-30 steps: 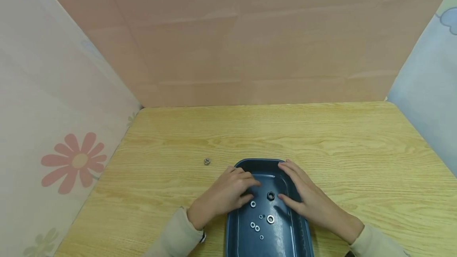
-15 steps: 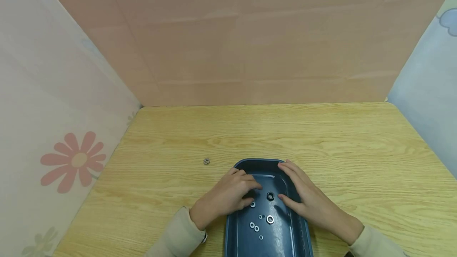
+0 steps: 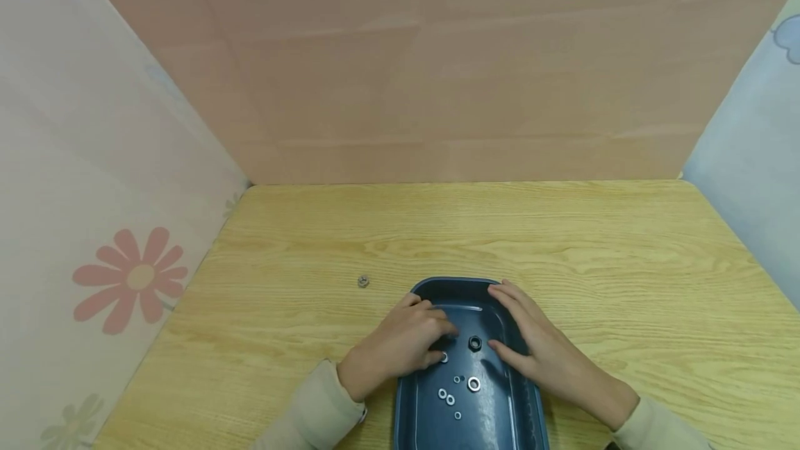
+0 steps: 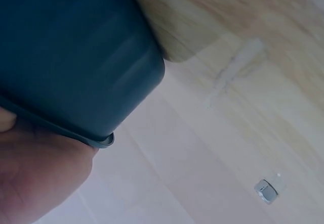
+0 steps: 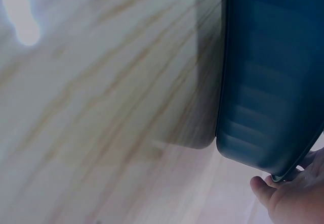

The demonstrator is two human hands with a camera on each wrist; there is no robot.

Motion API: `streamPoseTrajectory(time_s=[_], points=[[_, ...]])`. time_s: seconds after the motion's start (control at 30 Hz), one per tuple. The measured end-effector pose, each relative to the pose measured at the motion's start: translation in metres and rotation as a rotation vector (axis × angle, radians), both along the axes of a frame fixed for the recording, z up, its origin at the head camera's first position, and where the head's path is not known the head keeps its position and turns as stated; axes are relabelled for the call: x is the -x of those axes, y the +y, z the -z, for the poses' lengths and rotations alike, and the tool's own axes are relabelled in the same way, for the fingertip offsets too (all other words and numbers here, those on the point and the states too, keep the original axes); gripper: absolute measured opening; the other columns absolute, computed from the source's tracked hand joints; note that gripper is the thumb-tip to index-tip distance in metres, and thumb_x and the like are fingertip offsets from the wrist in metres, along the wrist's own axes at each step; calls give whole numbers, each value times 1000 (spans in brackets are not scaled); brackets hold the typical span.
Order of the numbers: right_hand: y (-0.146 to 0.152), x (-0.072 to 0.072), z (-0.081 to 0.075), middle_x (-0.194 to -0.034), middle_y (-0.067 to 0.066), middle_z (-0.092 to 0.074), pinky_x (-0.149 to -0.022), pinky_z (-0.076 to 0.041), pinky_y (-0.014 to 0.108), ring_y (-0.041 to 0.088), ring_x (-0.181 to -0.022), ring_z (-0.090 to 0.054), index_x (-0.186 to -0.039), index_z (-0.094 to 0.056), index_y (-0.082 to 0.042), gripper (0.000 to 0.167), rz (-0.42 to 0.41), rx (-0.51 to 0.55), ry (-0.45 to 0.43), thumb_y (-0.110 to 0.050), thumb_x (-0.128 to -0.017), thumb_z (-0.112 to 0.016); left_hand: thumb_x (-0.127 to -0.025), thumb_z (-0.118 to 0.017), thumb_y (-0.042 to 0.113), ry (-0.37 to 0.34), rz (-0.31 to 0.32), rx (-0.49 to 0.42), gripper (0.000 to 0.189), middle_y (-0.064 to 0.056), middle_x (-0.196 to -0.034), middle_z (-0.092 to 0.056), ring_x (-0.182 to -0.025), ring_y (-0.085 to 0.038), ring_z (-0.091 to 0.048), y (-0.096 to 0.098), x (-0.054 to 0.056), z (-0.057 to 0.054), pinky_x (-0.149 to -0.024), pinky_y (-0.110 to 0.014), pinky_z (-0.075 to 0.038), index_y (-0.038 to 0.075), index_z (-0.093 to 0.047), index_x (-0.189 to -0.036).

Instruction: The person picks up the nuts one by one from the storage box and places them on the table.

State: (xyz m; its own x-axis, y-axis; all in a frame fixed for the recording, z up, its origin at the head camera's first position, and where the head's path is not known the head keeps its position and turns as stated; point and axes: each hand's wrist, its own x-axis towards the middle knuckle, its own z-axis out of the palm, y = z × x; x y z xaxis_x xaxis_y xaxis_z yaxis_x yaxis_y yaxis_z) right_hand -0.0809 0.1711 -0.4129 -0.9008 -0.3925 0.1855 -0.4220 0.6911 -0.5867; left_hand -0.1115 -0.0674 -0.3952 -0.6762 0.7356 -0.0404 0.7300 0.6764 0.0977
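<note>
A dark blue tray (image 3: 403, 408) stands at the table's near edge, with several loose nuts in it. My left hand (image 3: 406, 339) reaches over its left wall, fingers bent and thumb apart from the index finger. Its thumb tip partly covers a small silver nut (image 3: 444, 357); whether they touch, I cannot tell. My right hand (image 3: 550, 353) holds the tray's right wall near the far corner, thumb on the inner side. Between the hands lies a dark nut (image 3: 475, 344). Below it sits a larger silver nut (image 3: 473, 384). Both wrist views show the tray's outer wall (image 4: 76, 57).
One silver nut (image 3: 363, 282) lies by itself on the wooden table (image 3: 281, 262), left of the tray. Smaller nuts (image 3: 450, 400) are scattered toward the tray's near part. A brown panel (image 3: 437, 89) closes off the back, and patterned sheets flank both sides.
My left hand has shifted slightly right over the tray, and its thumb now partly covers the small silver nut. The right hand and tray stay in place.
</note>
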Motion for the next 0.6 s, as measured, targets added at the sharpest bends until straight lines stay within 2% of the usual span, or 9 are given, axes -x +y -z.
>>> streamPoseTrajectory(time_s=[0.33, 0.6], points=[[0, 1, 1, -155, 18, -35, -106, -39, 59, 41, -142, -35, -149, -38, -8, 74, 2, -9, 6, -16, -86, -76, -82, -80, 36, 25, 0, 55, 27, 17, -105, -73, -96, -7, -62, 2, -1, -1, -91, -28, -39, 32, -75, -108], [0, 1, 1, -156, 18, -34, -106, -39, 59, 41, -142, -35, -150, -38, -8, 74, 3, -11, 8, -17, -87, -76, -80, -81, 37, 22, -1, 57, 24, 17, -104, -74, -95, -6, -63, 2, -1, 0, -90, -29, -38, 32, -77, -104]])
